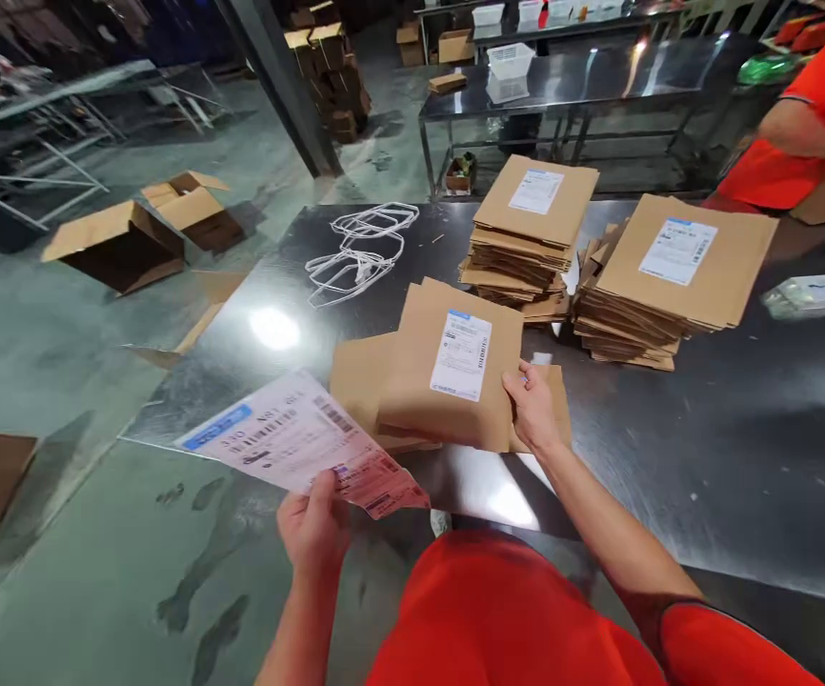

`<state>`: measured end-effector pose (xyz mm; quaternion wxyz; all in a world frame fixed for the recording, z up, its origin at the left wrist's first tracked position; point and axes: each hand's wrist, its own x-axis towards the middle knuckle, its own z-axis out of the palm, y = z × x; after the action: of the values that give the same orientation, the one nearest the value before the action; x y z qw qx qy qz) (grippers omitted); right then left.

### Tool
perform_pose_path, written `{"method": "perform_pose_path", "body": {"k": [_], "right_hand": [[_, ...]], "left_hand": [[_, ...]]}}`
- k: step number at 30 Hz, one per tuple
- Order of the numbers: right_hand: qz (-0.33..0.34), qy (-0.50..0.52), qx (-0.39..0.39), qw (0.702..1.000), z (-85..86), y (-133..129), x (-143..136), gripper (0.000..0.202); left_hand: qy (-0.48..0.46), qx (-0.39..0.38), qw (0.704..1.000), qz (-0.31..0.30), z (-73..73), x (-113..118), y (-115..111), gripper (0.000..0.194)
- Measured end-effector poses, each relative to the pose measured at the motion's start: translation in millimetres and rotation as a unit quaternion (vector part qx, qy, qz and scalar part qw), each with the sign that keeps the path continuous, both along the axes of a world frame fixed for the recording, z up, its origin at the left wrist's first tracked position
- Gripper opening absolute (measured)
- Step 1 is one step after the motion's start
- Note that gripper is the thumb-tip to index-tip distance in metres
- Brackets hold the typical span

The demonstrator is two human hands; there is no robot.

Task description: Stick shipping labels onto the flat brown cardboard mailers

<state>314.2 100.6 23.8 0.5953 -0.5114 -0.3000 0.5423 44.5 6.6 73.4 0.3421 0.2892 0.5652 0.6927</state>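
Pinched in my left hand [316, 524] is a sheet of printed labels [291, 429], white with a blue band and barcodes, its lower right part tinted red. It hangs past the table's front edge. My right hand [533, 405] grips the right edge of a flat brown cardboard mailer [412, 372], thumb on top. That mailer carries a white shipping label [461, 354] and is tilted over other flat cardboard pieces [355, 372]. Behind it stand two stacks of flattened cardboard, a left stack [527, 224] and a right stack [670, 286], each with a labelled piece on top.
White strapping [362, 252] lies coiled on the dark metal table [670, 448]. A plastic-wrapped packet [813, 293] rests at the right. Across the table, a co-worker in red [813, 124] holds cardboard. Open boxes [123, 243] are on the floor at left, near a metal post [280, 86].
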Motion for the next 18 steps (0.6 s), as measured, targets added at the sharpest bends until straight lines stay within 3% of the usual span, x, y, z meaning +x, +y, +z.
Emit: {"method": "perform_pose_path", "body": {"k": [3,6,8,11,14,16,18], "right_hand": [[0.067,-0.084,0.010,0.994,7.4,30.1,-41.1,0.049],[0.128,-0.270,0.008,0.954,3.3,48.6,-71.5,0.029],[0.148,-0.312,0.010,0.938,2.0,50.9,-73.0,0.023],[0.132,-0.186,0.032,0.973,4.5,47.3,-36.4,0.032],[0.038,-0.096,0.047,0.994,-2.7,42.3,34.9,0.046],[-0.028,-0.118,0.018,0.993,-20.3,34.2,84.3,0.052],[-0.051,-0.200,-0.023,0.978,-43.8,20.7,120.1,0.057]], "left_hand": [[-0.020,0.046,0.993,0.104,0.6,-12.7,9.7,0.031],[-0.017,-0.009,0.994,0.104,-12.3,-24.2,17.2,0.033],[-0.011,-0.041,0.995,0.089,-19.8,-25.9,15.6,0.033],[-0.019,-0.047,0.995,0.081,-22.3,-22.0,4.1,0.035],[-0.048,-0.088,0.995,0.017,-21.4,-17.2,-10.7,0.039],[-0.072,-0.143,0.985,-0.058,-24.5,-12.9,-18.5,0.042],[-0.092,-0.193,0.969,-0.121,-30.4,-5.4,-23.4,0.043]]}}
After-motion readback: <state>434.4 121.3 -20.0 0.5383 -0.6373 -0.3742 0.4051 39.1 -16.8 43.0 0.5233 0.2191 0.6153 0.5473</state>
